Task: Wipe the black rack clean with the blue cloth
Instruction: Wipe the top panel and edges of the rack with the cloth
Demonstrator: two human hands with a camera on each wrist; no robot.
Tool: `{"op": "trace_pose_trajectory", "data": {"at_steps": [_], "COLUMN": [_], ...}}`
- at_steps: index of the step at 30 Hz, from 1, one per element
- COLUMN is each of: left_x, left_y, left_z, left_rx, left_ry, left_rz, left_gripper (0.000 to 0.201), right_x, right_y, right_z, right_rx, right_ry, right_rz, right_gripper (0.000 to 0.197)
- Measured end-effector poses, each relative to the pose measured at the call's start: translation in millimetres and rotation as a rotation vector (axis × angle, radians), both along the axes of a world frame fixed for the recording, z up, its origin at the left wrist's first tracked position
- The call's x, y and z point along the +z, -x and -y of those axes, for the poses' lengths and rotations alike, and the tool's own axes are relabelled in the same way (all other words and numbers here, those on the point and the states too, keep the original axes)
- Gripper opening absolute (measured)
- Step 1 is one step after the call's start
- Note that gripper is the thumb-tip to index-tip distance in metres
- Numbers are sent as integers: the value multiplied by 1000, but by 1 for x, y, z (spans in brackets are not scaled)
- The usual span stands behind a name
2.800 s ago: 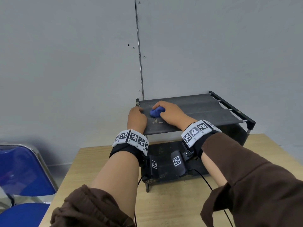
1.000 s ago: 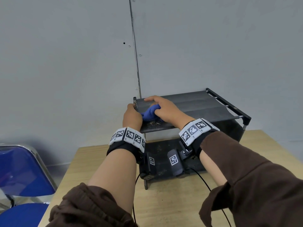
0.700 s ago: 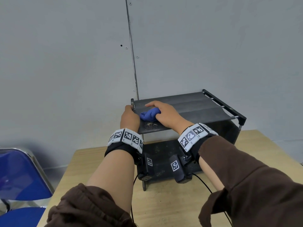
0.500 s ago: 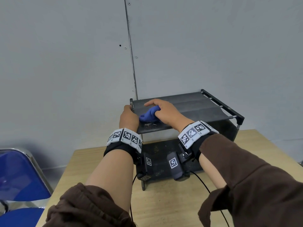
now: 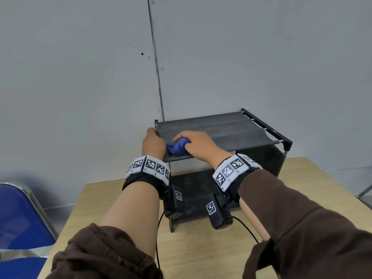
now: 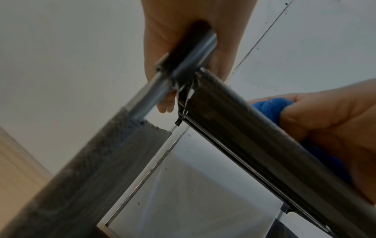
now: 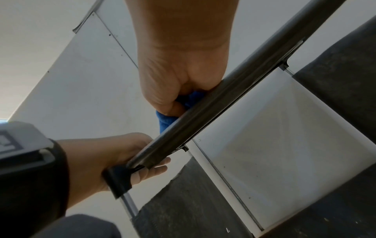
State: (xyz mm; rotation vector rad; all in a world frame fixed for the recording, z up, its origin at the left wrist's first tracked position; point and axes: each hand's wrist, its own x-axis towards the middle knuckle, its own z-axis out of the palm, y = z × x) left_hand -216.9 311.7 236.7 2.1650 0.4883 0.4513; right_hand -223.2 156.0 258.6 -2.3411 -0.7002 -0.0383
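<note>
A black two-shelf rack [image 5: 231, 131] stands on a wooden table against the grey wall. My left hand [image 5: 153, 142] grips the rack's front left corner post [image 6: 183, 62], fingers curled round it. My right hand [image 5: 196, 142] holds the bunched blue cloth [image 5: 178, 148] and presses it on the top shelf near the front left edge. In the left wrist view the blue cloth [image 6: 272, 109] shows above the front bar, under my right hand [image 6: 329, 122]. In the right wrist view the blue cloth [image 7: 168, 119] pokes out beneath my palm, and my left hand [image 7: 114, 159] clasps the corner.
The rack's lower shelf [image 5: 193, 188] carries specks of dirt. The wooden table [image 5: 201, 254] extends toward me. A blue chair [image 5: 18, 216] with a metal frame stands at the left. The grey wall [image 5: 80, 77] is right behind the rack.
My right hand has rubbed the cloth back and forth over the left part of the top shelf and drawn it toward the front edge. My left hand has kept its hold on the corner.
</note>
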Motion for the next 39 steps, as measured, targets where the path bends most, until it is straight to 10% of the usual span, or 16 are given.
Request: {"op": "trace_pose_trajectory", "data": {"at_steps": [9, 20, 39], "left_x": [2, -2, 1], "left_y": [2, 0, 0], "left_z": [0, -3, 1], "left_rx": [0, -1, 8], "left_ry": [16, 66, 4], "left_rz": [-7, 20, 2], "left_gripper": [53, 55, 53], "right_x": [28, 3, 28], "right_y": [-1, 4, 6], "right_z": [5, -11, 7], "right_rx": [-43, 117, 85], "right_ry": [-392, 16, -172], "right_rz": [-276, -62, -246], "right_gripper": [47, 50, 51]}}
